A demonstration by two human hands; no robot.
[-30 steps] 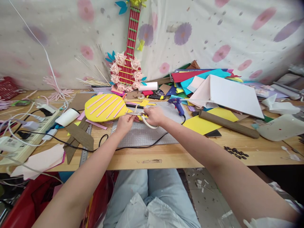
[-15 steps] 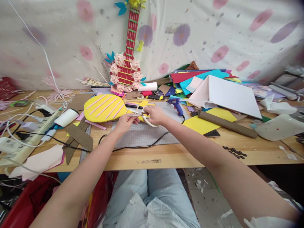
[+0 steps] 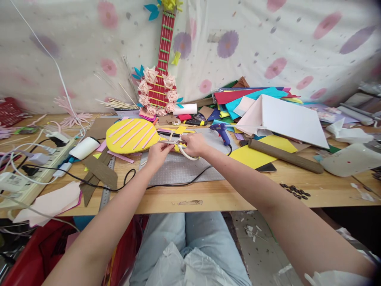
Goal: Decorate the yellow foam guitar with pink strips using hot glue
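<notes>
Scissors (image 3: 182,147) in right hand (image 3: 195,143), fist closed through white loops | left hand (image 3: 157,153) pinches thin pink strip (image 3: 170,140) at yellow paddle's (image 3: 132,136) 3 o'clock edge | strip probably light, floppy (hold near cut).

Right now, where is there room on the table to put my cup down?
Bare wood runs along the front table edge, between the black cord and the dark beads. The grey mat in front of both hands is mostly bare too. The paper pile and the power strip side are crowded.
</notes>
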